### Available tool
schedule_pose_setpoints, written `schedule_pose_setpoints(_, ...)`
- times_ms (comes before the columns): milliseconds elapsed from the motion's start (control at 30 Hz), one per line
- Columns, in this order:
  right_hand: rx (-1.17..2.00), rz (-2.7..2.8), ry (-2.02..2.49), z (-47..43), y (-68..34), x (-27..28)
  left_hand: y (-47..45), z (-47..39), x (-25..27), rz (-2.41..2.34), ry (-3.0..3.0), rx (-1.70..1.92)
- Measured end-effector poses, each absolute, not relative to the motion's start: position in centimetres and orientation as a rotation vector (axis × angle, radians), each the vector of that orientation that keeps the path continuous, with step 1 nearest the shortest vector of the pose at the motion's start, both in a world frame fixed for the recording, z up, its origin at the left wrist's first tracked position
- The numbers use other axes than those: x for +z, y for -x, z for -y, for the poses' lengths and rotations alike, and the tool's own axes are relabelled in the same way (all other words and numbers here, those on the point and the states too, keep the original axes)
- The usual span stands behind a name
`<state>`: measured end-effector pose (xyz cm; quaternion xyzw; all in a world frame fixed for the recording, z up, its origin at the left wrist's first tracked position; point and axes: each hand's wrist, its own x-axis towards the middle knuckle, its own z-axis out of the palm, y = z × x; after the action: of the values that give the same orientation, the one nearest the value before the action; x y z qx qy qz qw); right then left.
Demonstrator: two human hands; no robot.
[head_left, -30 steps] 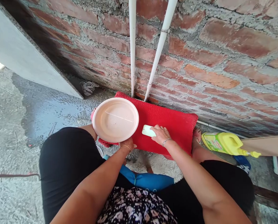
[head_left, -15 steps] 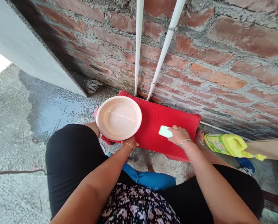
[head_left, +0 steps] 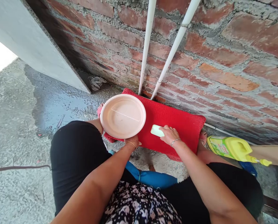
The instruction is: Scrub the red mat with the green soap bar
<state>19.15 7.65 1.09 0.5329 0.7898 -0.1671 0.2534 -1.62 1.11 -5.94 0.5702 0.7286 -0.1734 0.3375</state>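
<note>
My left hand [head_left: 132,141] is closed on the near rim of a pale pink basin [head_left: 123,129], with most of its fingers hidden under it. The round basin is held over the left end of a red textured mat [head_left: 173,119]. A thin pale line crosses its inside; whether it holds water I cannot tell. In my right hand [head_left: 169,135] is a pale green block with rounded corners, which looks like a scrub brush [head_left: 157,130]. The hand grips its right end, palm down, low over the middle of the mat. The brush's underside is hidden.
A yellow detergent bottle [head_left: 229,148] lies right of the mat. Two white pipes [head_left: 146,46] run down the brick wall [head_left: 120,40] behind it. Left are wet concrete [head_left: 57,105], a grey slab [head_left: 52,59] and a bundled rag [head_left: 96,83]. Blue cloth [head_left: 156,179] lies between my legs.
My right hand has moved the scrub brush leftward along the mat, closer to the basin. My left hand still holds the basin in about the same place; the view has shifted slightly.
</note>
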Motion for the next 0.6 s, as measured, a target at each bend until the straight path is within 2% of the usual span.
schedule_pose_setpoints(233,-0.392,-1.708,-1.674,-6.9,-28.5,3.4,1.8,-1.1,-6.5,-1.891,-1.521,-0.457)
schedule_pose_setpoints(500,-0.553,-2.136,-1.593,-1.5,-18.5,2.0,2.6,-1.1,-5.3,-1.818,-1.644,-0.519)
schedule_pose_setpoints(600,-0.551,-2.148,-1.592,-0.6,-18.4,0.8,2.7,-1.3,-4.9,-1.791,-1.657,-0.57)
